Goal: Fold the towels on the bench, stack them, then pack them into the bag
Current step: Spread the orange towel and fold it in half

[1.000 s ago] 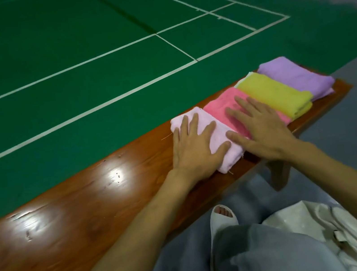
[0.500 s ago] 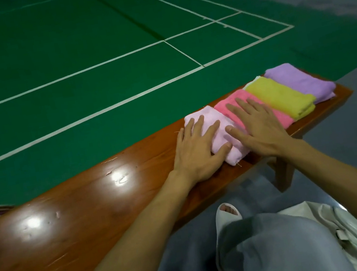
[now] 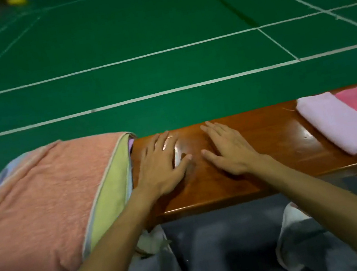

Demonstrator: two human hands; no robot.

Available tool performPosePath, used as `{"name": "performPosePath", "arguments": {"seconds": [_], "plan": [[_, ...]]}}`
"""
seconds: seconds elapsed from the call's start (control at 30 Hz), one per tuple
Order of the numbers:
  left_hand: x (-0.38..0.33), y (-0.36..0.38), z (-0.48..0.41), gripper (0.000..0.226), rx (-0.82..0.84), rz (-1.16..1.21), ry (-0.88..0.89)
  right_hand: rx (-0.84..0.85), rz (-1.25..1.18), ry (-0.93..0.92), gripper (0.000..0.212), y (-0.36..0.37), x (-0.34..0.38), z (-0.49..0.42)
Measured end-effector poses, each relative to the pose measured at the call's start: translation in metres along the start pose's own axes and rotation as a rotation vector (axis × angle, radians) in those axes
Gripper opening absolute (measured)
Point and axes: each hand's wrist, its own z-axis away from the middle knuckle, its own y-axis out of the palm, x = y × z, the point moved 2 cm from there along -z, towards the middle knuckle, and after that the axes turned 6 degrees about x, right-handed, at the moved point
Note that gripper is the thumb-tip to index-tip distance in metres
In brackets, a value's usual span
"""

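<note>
Glossy wooden bench [image 3: 268,139], green court floor [image 3: 107,29] (white lines [image 3: 143,98])

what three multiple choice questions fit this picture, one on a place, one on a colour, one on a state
1. Where on the bench is the pile of loose towels?
A) left part
B) right end
C) middle

2. What colour is the pile's top towel?
A) blue
B) salmon
C) white

3. How are the left hand and right hand?
A) gripping a towel
B) open, holding nothing
C) in fists

Key:
1 A, the pile lies left of the left hand.
2 B, salmon cloth covers a yellow-green towel.
3 B, both hands show straight fingers over bare wood.
</note>
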Motion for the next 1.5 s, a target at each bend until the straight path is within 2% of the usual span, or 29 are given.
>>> {"name": "performPosePath", "arguments": {"seconds": [0.17,0.33,0.43,0.5,0.57,0.63,0.77,0.87,0.97,1.03,1.17,1.27,1.33,1.37,1.43,1.5], "plan": [[0.108,-0.044,0.062,0.086,-0.07,-0.039,-0.183,-0.015,-0.049,-0.137,0.067,0.028,0.094,-0.039],[0.2,-0.085,0.116,0.061,-0.262,-0.03,-0.358,-0.134,-0.145,-0.228,0.056,0.05,0.184,-0.064],[0.251,-0.102,0.148,0.051,-0.363,-0.064,-0.584,-0.195,-0.179,-0.12,0.048,0.059,0.224,-0.069],[0.272,-0.107,0.164,0.041,-0.373,-0.038,-0.724,-0.232,-0.26,0.007,0.047,0.059,0.24,-0.07],[0.283,-0.109,0.172,0.035,-0.369,0.004,-0.789,-0.258,-0.347,0.092,0.045,0.059,0.247,-0.07],[0.287,-0.109,0.172,0.038,-0.404,0.073,-0.819,-0.268,-0.416,0.107,0.038,0.061,0.253,-0.068],[0.289,-0.115,0.165,0.029,-0.594,0.371,-0.934,-0.252,-0.633,0.08,0.02,0.069,0.255,-0.067],[0.285,-0.125,0.159,0.021,-0.615,0.403,-0.943,-0.29,-0.76,0.081,0.018,0.067,0.249,-0.066],[0.28,-0.135,0.158,0.015,-0.627,0.335,-0.907,-0.333,-0.743,0.074,0.019,0.066,0.246,-0.061],[0.278,-0.143,0.16,0.015,-0.632,0.298,-0.904,-0.337,-0.675,0.073,0.017,0.065,0.246,-0.058],[0.274,-0.152,0.163,0.01,-0.66,0.134,-0.836,-0.26,-0.36,0.018,0.02,0.057,0.247,-0.06],[0.278,-0.151,0.161,0.013,-0.518,0.065,-0.799,-0.2,-0.34,-0.038,0.019,0.05,0.251,-0.064],[0.282,-0.151,0.16,0.016,-0.399,0.075,-0.809,-0.176,-0.457,-0.026,0.025,0.044,0.25,-0.068],[0.284,-0.153,0.16,0.018,-0.394,0.108,-0.798,-0.175,-0.551,-0.015,0.029,0.04,0.248,-0.071],[0.281,-0.163,0.16,0.02,-0.467,0.228,-0.767,-0.193,-0.774,-0.006,0.037,0.028,0.245,-0.076],[0.278,-0.176,0.157,0.024,-0.521,0.483,-0.809,-0.113,-1.14,-0.007,0.039,0.024,0.244,-0.078]]}}
